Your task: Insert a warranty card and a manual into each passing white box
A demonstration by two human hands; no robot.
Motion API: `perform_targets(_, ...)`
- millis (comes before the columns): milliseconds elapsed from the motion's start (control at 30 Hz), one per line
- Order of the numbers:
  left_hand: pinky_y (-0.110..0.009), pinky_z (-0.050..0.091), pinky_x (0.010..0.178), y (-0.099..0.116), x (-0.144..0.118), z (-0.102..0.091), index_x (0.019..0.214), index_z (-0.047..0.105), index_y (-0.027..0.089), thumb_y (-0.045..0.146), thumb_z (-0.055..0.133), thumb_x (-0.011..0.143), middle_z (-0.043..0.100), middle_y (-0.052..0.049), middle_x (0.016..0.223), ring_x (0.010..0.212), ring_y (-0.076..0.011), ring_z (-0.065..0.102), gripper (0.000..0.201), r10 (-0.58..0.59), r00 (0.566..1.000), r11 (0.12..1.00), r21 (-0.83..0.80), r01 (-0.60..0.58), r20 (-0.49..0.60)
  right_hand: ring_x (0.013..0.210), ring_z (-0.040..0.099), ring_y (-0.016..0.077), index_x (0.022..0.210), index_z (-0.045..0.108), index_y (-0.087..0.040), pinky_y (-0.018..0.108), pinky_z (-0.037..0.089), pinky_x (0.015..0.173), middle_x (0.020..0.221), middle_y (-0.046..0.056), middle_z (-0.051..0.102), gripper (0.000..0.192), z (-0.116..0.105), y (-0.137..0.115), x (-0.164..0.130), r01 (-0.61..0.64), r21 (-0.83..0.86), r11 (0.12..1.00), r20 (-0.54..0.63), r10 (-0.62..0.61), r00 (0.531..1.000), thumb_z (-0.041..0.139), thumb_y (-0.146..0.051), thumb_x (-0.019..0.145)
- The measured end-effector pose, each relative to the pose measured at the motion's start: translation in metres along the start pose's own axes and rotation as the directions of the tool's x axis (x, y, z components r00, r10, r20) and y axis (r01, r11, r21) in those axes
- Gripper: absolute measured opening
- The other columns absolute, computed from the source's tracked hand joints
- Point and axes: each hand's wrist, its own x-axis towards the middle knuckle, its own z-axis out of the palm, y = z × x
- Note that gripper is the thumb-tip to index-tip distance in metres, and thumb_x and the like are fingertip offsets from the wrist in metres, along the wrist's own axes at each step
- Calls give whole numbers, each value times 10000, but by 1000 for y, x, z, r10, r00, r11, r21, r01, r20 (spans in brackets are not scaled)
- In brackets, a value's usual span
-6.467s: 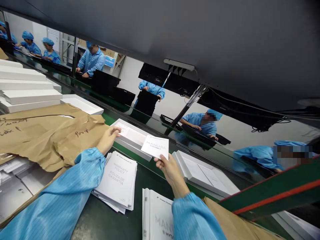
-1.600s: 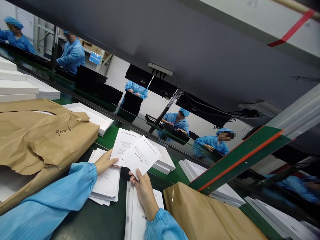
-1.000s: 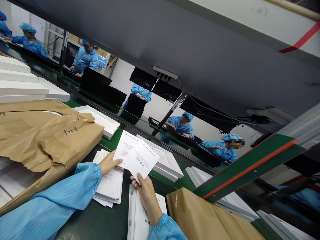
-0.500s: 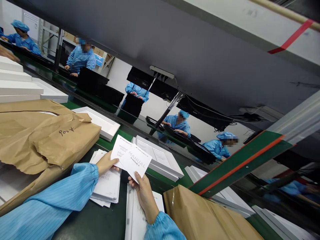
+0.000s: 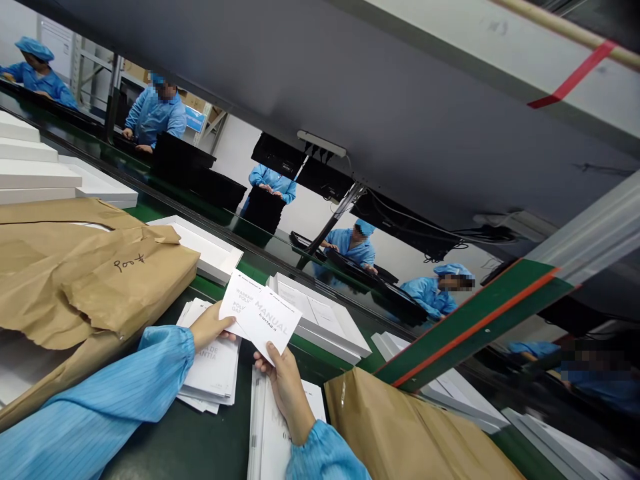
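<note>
Between finger and thumb, my left hand (image 5: 211, 327) pinches a white warranty booklet (image 5: 237, 300). My right hand (image 5: 286, 380) grips the lower corner of a white manual (image 5: 276, 319) printed "MANUAL". The manual overlaps the right part of the warranty booklet, and both are held above the bench. Beneath my left hand lies a loose stack of warranty leaflets (image 5: 213, 373). Under my right wrist sits a stack of manuals (image 5: 267, 433), partly hidden by my arm.
Torn brown paper wrapping (image 5: 100, 273) covers a pile on the left. A brown paper package (image 5: 400, 427) stands at the right. White box trays (image 5: 320, 327) rest on the green conveyor beyond. A green post (image 5: 470, 327) slants at the right. Co-workers (image 5: 157, 113) in blue sit across the line.
Both hands hold the same two booklets in nearly the same pose. The whole view has shifted slightly, and the trays behind have moved a little to the right.
</note>
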Motion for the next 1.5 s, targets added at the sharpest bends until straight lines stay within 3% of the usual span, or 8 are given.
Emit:
perform_targets(667, -199, 372, 433, -1, 1, -1, 933, 422, 137, 312, 512, 647, 594, -34, 743, 464, -94, 536, 347, 21, 1000, 999, 25, -21, 5, 457, 482, 100, 784, 540, -133, 223, 374, 456, 555, 18, 564, 287, 0, 1, 0, 7, -4, 1000, -8, -7, 1000, 564, -388, 656)
perform_targets(1033, -187, 379, 436, -2, 1, -2, 936, 410, 144, 308, 510, 656, 598, -63, 840, 468, -83, 540, 339, -1, 1000, 1000, 18, 1, 15, 465, 486, 95, 798, 537, -130, 215, 373, 462, 561, 17, 566, 260, -1, 1, 1, 14, -14, 1000, 3, -14, 1000, 564, -353, 668)
perform_targets(1500, -193, 374, 443, 1, -1, -1, 894, 404, 146, 284, 487, 664, 570, -17, 734, 471, -85, 533, 281, 8, 1000, 999, 47, -9, 14, 465, 484, 91, 817, 521, -131, 212, 371, 468, 566, 17, 567, 244, -1, 1, 0, 10, -15, 1000, 13, -10, 1000, 540, -341, 694)
